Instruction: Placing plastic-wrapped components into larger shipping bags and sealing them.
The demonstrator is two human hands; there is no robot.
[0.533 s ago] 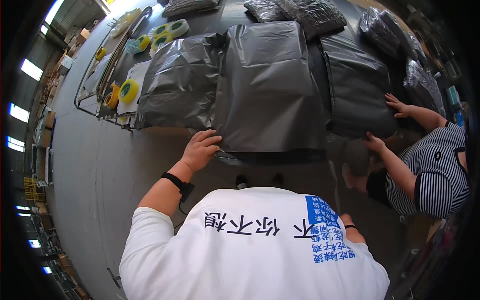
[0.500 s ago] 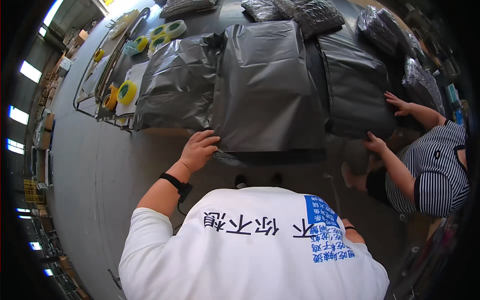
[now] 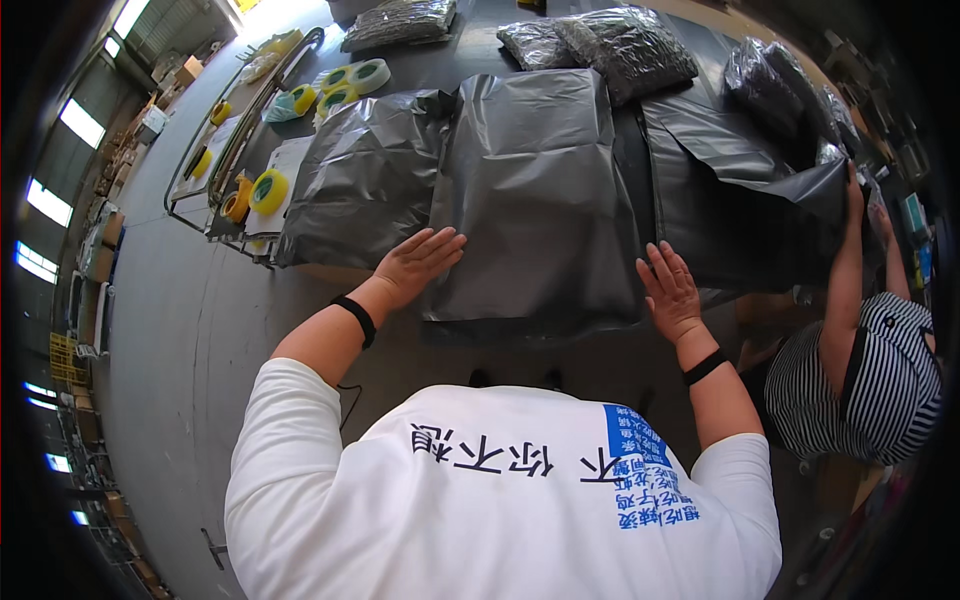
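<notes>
The left hand is laid out flat and wide, its fingers straight and close together, angled over the left edge of the middle dark grey plastic bag; whether the fingertips press on it cannot be told. The right hand is likewise unfolded and holding nothing, thumb apart, fingers pointing away from the body just beside the bag's right edge. Between them, the bag lies lengthwise on the table, spread out and mostly smooth, with a few cross creases near its far end; no tape shows on it, and its near end, hanging past the table's front, shows no fold on top. What is inside, if anything, is hidden. Against its left side sits a more wrinkled grey bag, leaving hardly any room there; a narrow dark strip separates its right side from another grey bag, whose upper sheet is raised by a co-worker's hand. Farther out, wrapped packs crowd the far end, and a yellow tape roll lies by the left bag on papers. Open floor stretches to the left, giving the left arm free room; the co-worker's body narrows the right.
</notes>
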